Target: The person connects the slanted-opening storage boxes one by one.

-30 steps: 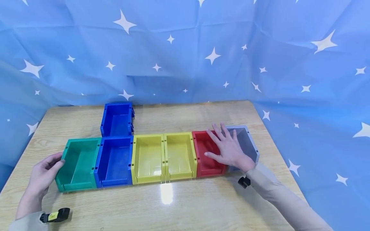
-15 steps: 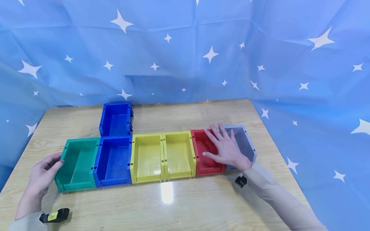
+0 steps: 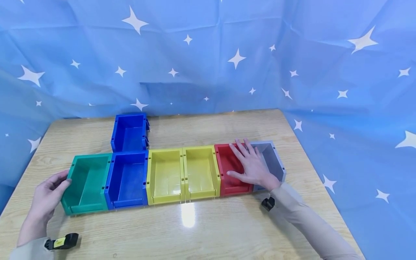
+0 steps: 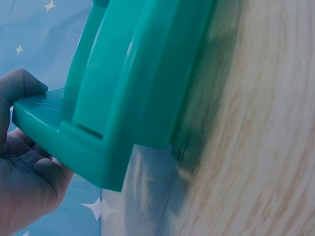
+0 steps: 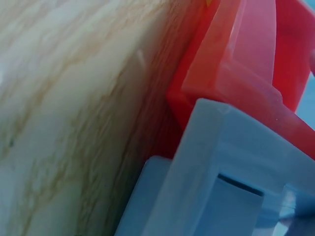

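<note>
Six plastic bins touch in a row in the head view: a green bin (image 3: 91, 184), a blue bin (image 3: 130, 178), two yellow bins (image 3: 167, 175), a red bin (image 3: 229, 162) and a grey bin (image 3: 273, 159). My left hand (image 3: 48, 191) grips the green bin's left wall, thumb over the rim. At the other end, my right hand (image 3: 255, 166) spreads its fingers over the wall where red and grey meet. The right wrist view shows the grey bin (image 5: 221, 162) against the red bin (image 5: 251, 98). Part of both is hidden under the hand.
Behind the row's blue bin stands another blue bin (image 3: 130, 133), with clips on its right side. All of them rest on a wood-grain table (image 3: 214, 231). A blue curtain (image 3: 195, 65) with white stars hangs behind the table and on both sides.
My right hand and the grey bin have shifted slightly left, toward the rest of the row. The left hand keeps its grip on the green bin. The head view has shifted a little.
</note>
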`<state>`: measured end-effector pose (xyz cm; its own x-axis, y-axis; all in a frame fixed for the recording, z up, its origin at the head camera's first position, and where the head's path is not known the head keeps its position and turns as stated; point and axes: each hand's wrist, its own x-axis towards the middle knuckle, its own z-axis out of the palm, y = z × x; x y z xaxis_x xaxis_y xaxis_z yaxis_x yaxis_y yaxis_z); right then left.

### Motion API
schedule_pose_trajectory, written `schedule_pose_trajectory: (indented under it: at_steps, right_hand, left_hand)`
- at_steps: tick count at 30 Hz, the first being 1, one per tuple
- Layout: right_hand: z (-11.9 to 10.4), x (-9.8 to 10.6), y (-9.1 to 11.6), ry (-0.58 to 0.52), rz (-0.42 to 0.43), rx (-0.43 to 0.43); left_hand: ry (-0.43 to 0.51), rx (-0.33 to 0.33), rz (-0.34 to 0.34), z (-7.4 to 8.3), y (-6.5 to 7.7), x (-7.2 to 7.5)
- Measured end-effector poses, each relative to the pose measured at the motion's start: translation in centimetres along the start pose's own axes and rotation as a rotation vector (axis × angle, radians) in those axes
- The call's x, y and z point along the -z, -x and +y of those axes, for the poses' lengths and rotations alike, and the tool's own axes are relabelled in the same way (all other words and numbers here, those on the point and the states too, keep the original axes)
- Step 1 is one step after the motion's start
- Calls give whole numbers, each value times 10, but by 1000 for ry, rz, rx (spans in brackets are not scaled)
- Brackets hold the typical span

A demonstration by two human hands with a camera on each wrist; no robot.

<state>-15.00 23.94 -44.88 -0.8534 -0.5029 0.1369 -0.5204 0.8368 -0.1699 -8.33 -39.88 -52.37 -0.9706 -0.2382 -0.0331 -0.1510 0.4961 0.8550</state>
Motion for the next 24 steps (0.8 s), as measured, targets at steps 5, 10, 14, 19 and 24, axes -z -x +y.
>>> schedule_pose_trajectory:
  at_steps: [5, 10, 14, 19, 24]
  right_hand:
    - [-2, -2, -2, 16, -6, 1]
    - [-2, 1, -3, -13, -32, -12]
    - [1, 13, -8, -140, -20, -46]
    - [4, 34, -26, -306, 74, -83]
    - [3, 46, -50, -334, 128, -101]
  left_hand:
    - [8, 4, 3, 2, 3, 2]
    - [30, -7, 12, 9, 7, 1]
    - [15, -3, -8, 16, 9, 0]
    - [-20, 0, -4, 13, 6, -1]
    - [-43, -6, -8, 3, 3, 1]
